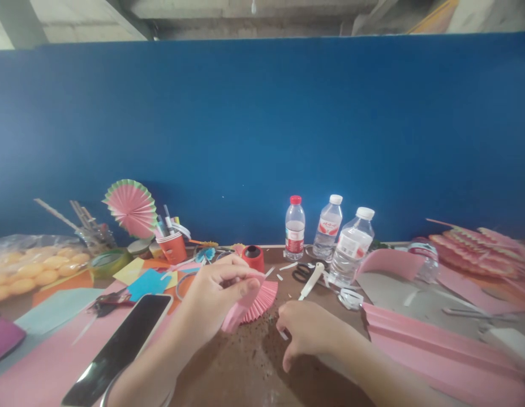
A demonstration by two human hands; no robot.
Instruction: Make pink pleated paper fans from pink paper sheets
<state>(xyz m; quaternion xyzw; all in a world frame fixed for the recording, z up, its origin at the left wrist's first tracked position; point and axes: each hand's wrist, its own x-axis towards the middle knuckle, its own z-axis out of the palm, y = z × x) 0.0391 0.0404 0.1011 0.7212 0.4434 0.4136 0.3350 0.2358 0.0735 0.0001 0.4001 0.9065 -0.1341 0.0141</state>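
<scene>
My left hand [222, 294] is closed in a pinch on a pleated pink paper [237, 312], which it holds up over the brown table. Partly behind that paper, a pleated pink paper fan [262, 299] spreads out; whether the two are joined is hidden. My right hand [309, 328] hovers low over the table to the right, palm down, thumb apart from the curled fingers. Beside its fingertips shows a small white strip [283, 335]; I cannot tell whether it touches them. Just beyond that hand lies a white-handled tool [312, 281] near black-handled scissors [302, 273].
Three water bottles [295, 229] stand by the blue partition [245, 124]. Folded pink paper [436, 345] lies at right, a phone [122, 347] at left. Behind are a red round object [253, 259], an orange cup of pens [172, 247] and a round paper fan [132, 208].
</scene>
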